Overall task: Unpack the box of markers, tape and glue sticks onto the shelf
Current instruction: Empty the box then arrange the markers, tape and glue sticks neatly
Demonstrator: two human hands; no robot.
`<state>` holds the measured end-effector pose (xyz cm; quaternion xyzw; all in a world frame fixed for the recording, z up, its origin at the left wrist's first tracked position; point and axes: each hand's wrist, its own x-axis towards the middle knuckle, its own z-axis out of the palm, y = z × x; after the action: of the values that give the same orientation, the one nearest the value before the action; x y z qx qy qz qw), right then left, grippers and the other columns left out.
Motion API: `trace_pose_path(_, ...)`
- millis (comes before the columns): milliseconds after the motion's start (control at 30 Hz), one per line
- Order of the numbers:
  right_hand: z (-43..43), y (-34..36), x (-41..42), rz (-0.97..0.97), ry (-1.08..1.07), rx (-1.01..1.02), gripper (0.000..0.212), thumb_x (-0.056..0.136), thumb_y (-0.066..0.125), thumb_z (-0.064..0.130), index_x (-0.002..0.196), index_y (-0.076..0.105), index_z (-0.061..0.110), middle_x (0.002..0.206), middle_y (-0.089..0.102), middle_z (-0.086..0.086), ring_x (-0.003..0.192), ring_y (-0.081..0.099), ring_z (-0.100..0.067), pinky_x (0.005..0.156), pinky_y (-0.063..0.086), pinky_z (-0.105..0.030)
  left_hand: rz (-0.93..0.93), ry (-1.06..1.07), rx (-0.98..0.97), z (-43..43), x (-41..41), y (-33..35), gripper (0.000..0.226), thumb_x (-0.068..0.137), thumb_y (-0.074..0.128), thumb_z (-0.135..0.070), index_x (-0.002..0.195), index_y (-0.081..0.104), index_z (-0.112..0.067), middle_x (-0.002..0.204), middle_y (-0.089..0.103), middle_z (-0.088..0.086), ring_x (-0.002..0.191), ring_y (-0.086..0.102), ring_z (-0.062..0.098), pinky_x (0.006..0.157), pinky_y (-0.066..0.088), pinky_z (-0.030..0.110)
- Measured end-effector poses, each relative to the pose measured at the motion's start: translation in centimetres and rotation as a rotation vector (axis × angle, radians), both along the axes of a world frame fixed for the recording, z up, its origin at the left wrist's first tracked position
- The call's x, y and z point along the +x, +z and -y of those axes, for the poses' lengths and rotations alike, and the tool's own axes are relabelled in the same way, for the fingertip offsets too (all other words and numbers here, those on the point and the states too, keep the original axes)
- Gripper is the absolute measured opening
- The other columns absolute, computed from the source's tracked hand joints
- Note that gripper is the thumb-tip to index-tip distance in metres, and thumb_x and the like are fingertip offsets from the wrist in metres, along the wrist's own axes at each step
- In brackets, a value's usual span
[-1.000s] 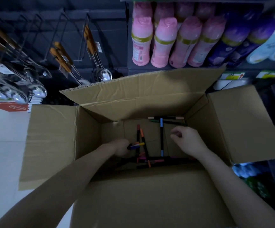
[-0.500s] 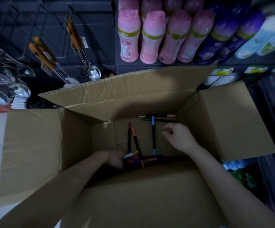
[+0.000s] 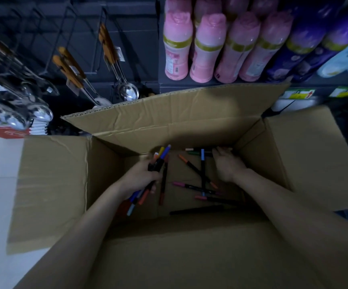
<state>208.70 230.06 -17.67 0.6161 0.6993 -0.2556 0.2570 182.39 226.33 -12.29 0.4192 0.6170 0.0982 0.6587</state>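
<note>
— down on the floor of the box (image 3: 179,115), what's left?
— loose markers (image 3: 203,170), a fair scatter; some cross each other mid-floor, a couple lie along the far wall, one dark one lies near the close wall; i see no tape and no glue sticks in there, though the near corners are too dark to be sure.
— and the hands?
— the left hand (image 3: 139,178) is curled round a bundle of markers (image 3: 162,156), coloured caps fanning out at both ends, close to the left wall; the right hand (image 3: 228,165) reaches toward the far right corner, over the markers by the far wall; whether it has pinched one i can't tell; its back hides the grip.
— anything on the shelf?
— none that i can see; the shelf (image 3: 210,85) beyond the far flap carries pink bottles (image 3: 202,49) and purple bottles (image 3: 306,38); ladles (image 3: 127,92) hang to the left; no stationery shows up there.
— so how far along?
— i'd judge mid-gathering; one handful is collected, nothing is shelved in view; the scatter has yet to be picked up, carried out and set down.
</note>
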Motion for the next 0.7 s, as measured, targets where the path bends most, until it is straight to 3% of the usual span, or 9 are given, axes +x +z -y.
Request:
trace_pose_path(100, -0.2, -0.7, -0.6, -0.009, -0.039, 0.056, 0.063, 0.087, 0.049, 0.008, 0.145, 0.026, 0.011, 0.144, 0.031, -0.017, 0.133, 0.029, -0.037, 0.107, 0.035, -0.045, -0.010, 0.176, 0.019, 0.5, -0.6, -1.1, 0.011, 0.089, 0.056, -0.001, 0.084, 0.052, -0.009, 0.067, 0.056, 0.010, 0.053, 0.055, 0.018, 0.052, 0.050, 0.031)
trace_pose_path(233, -0.4, -0.9, -1.9, -0.076, -0.115, 0.094, 0.055, 0.089, 0.052, 0.030, 0.138, 0.036, 0.012, 0.137, 0.039, -0.019, 0.127, 0.036, -0.039, 0.104, 0.036, -0.045, -0.061, 0.199, 0.037, 0.7, -0.8, -1.6, 0.009, 0.089, 0.056, -0.002, 0.096, 0.052, -0.008, 0.070, 0.058, 0.009, 0.058, 0.057, 0.018, 0.055, 0.051, 0.029)
trace_pose_path(400, 0.5, -0.8, -3.1, -0.091, -0.104, -0.015, 0.096, 0.075, 0.060, 0.067, 0.148, 0.021, 0.017, 0.146, 0.026, -0.018, 0.132, 0.028, -0.040, 0.107, 0.033, -0.048, -0.117, 0.172, 0.066, 0.4, -0.8, -1.6, 0.007, 0.090, 0.055, -0.004, 0.093, 0.052, -0.010, 0.070, 0.055, 0.007, 0.057, 0.055, 0.015, 0.052, 0.050, 0.024)
trace_pose_path(567, 2.1, -0.6, -3.8, -0.012, 0.034, -0.041, 0.106, 0.071, 0.071, 0.057, 0.149, 0.011, 0.018, 0.142, 0.024, -0.016, 0.129, 0.028, -0.038, 0.100, 0.041, -0.047, -0.122, 0.139, 0.051, 0.6, -0.8, -2.1, 0.008, 0.089, 0.057, -0.005, 0.093, 0.053, -0.011, 0.072, 0.058, 0.008, 0.062, 0.058, 0.017, 0.059, 0.052, 0.029)
trace_pose_path(633, 2.7, -0.8, -4.3, -0.016, 0.031, -0.029, 0.092, 0.078, 0.069, 0.043, 0.147, 0.015, 0.015, 0.139, 0.028, -0.016, 0.126, 0.032, -0.038, 0.095, 0.043, -0.047, -0.121, 0.125, 0.043, 0.6, -0.6, -2.1, 0.011, 0.089, 0.057, -0.005, 0.091, 0.053, -0.015, 0.072, 0.058, 0.007, 0.063, 0.058, 0.016, 0.059, 0.051, 0.028)
trace_pose_path(700, 3.0, -1.0, -4.6, -0.022, 0.019, 0.025, 0.062, 0.088, 0.057, 0.020, 0.140, 0.027, 0.009, 0.135, 0.036, -0.018, 0.123, 0.040, -0.037, 0.094, 0.044, -0.045, -0.125, 0.108, 0.035, 0.5, -0.3, -2.0, 0.012, 0.089, 0.057, -0.005, 0.095, 0.053, -0.015, 0.072, 0.058, 0.007, 0.064, 0.058, 0.016, 0.059, 0.050, 0.027)
